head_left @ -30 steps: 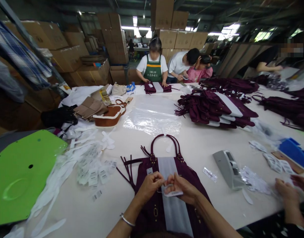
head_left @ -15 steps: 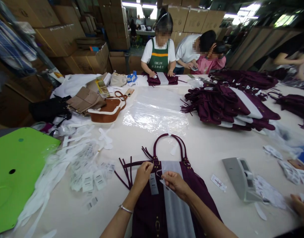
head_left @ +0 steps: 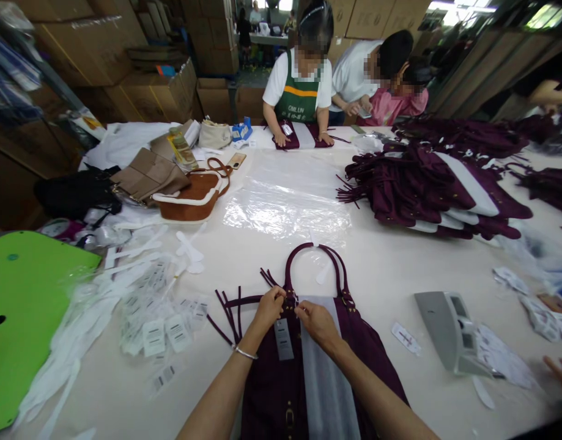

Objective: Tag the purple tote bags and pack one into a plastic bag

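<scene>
A dark purple handbag (head_left: 271, 385) lies in front of me, its two looped handles pointing away and a grey-white wrapping band (head_left: 329, 379) down its middle. At the left handle base, my left hand (head_left: 269, 308) is closed in a pinch; what its fingertips hold is too small to make out. My right hand (head_left: 320, 325) pinches a thin white tag string (head_left: 296, 300) close beside it, by the handle's metal fitting. Just below the fingers a grey hang tag (head_left: 284, 340) lies against the bag. Purple tassels (head_left: 232, 315) spread out to the left.
Loose labels (head_left: 159, 336) and a green board (head_left: 28, 330) are at left. A grey dispenser (head_left: 450, 333) and a printed tag (head_left: 405, 338) lie right. Stacked purple bags (head_left: 413, 189), clear plastic (head_left: 285, 201) and a brown bag (head_left: 191, 195) lie beyond. A co-worker (head_left: 299, 91) stands opposite.
My right hand has moved up and left to the handle base, bringing the white string against the fitting. My left hand has shifted slightly up. The view has tilted down a little.
</scene>
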{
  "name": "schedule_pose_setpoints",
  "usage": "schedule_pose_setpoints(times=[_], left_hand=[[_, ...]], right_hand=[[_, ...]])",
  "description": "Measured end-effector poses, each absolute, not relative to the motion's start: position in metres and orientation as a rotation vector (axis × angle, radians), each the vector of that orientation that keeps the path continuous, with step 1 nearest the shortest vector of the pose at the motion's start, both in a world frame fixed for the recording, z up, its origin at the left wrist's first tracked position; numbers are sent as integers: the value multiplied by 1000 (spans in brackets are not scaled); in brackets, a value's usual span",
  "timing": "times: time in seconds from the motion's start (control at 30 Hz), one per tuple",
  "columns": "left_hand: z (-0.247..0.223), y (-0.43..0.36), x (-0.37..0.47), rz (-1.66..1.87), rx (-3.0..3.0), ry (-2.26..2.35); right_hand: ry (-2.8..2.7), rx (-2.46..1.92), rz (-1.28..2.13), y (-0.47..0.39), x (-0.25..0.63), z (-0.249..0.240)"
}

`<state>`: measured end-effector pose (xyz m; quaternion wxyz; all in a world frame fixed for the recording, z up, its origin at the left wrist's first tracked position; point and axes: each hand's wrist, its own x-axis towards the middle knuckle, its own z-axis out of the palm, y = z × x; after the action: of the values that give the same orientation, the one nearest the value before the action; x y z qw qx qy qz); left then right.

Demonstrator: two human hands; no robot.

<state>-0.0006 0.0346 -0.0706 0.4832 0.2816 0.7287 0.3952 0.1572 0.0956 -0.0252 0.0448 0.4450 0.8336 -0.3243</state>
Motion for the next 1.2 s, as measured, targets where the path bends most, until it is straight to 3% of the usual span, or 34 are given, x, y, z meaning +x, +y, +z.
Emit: schedule_pose_setpoints(times=[0.2, 0.5, 1.0, 1.2], left_hand=[[-66, 34, -4, 984, 647, 1606], [-66, 33, -10, 966, 667, 1534], [-75, 38, 17, 1085, 545, 1835], [-74, 38, -1, 1049, 496, 1607]], right_hand=[[2592, 1157, -796, 94, 147, -18], [2550, 1218, -651, 95, 135, -23], [2728, 1196, -872, 96, 145, -34], [2658, 991, -590, 93, 137, -31]])
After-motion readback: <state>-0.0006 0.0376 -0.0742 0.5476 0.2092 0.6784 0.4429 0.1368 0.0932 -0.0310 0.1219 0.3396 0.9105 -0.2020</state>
